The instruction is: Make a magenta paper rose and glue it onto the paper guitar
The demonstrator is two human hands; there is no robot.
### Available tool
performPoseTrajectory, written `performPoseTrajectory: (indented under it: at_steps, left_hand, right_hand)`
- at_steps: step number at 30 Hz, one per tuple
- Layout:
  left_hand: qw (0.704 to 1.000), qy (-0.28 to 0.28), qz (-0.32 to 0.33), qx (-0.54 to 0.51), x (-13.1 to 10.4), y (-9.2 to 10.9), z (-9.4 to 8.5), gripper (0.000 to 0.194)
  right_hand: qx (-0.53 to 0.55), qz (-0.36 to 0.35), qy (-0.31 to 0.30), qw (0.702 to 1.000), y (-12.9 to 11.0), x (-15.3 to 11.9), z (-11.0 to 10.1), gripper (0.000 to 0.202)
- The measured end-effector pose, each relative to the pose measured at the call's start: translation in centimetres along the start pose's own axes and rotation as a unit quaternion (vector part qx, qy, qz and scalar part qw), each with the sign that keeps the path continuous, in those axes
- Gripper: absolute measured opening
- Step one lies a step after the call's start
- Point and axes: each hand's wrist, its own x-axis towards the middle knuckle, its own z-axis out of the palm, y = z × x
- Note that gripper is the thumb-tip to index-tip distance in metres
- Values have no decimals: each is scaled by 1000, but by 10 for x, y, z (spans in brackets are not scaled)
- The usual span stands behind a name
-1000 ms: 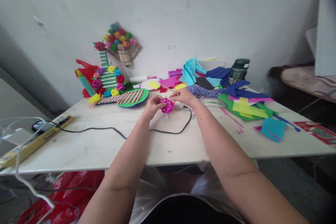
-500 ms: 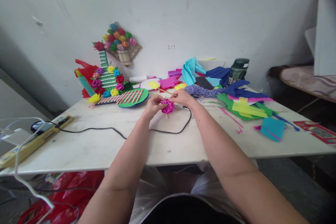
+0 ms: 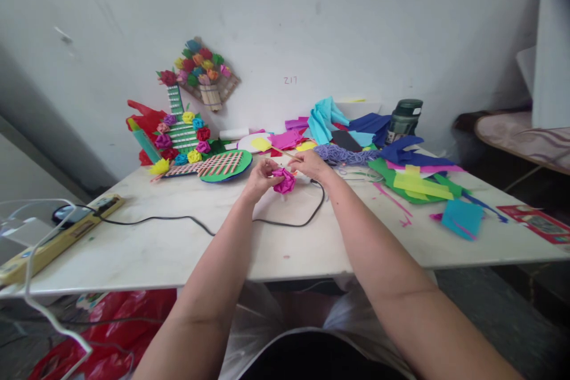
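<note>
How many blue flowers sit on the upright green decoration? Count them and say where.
2 visible: one blue flower on its right, above a red flower; another blue flower at its bottom, left of a yellow flower. Others may be hidden.

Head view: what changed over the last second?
Little: the thin stick in the right hand dipped at its far end, then rose again. Nothing visibly taken hold of or let go. The left hand still holds the magenta paper flower; the dark green bottle stayed put.
</note>
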Motion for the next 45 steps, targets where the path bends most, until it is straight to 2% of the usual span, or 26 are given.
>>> performPoseTrajectory:
  at_steps: [3, 6, 9, 16, 18, 20, 25, 30, 34, 39, 45]
  left_hand:
    - [1000, -14, -13, -9, -1, 1, 0, 58]
    - [1000, -4, -11, -8, 0, 0, -1, 63]
    - [999, 37, -4, -16, 1, -2, -3, 64]
    - [980, 177, -9, -92, 4, -4, -7, 61]
    - [975, 195, -16, -104, 5, -4, -7, 60]
    - [973, 199, -17, -115, 6, -3, -6, 60]
    - [973, 191, -4, -128, 7, -6, -5, 58]
    - [979, 168, 1, -113, 7, -9, -4, 53]
    - [979, 151, -30, -131, 6, -5, 0, 52]
    - [982, 122, -92, -114, 2, 2, -2, 54]
    - [990, 32, -127, -54, 0, 5, -9, 48]
  right_hand:
    - [6, 1, -2, 1000, 3, 1, 0, 18]
    - [-20, 8, -4, 1000, 1, 0, 0, 18]
    - [-42, 24, 5, 999, -1, -1, -2, 19]
    - [-36, 67, 14, 997, 2, 1, -3, 17]
    - [-10, 74, 11, 997, 0, -1, -2, 18]
    - [26, 78, -18, 996, -5, -3, 0, 19]
    - [77, 85, -55, 992, -17, -8, 10, 23]
    - [94, 91, -6, 991, -15, -4, 23, 15]
    - [55, 97, 19, 994, -12, -3, 23, 14]
    - [4, 66, 8, 998, -12, -4, 13, 14]
    - [-102, 35, -5, 994, -12, -4, 10, 15]
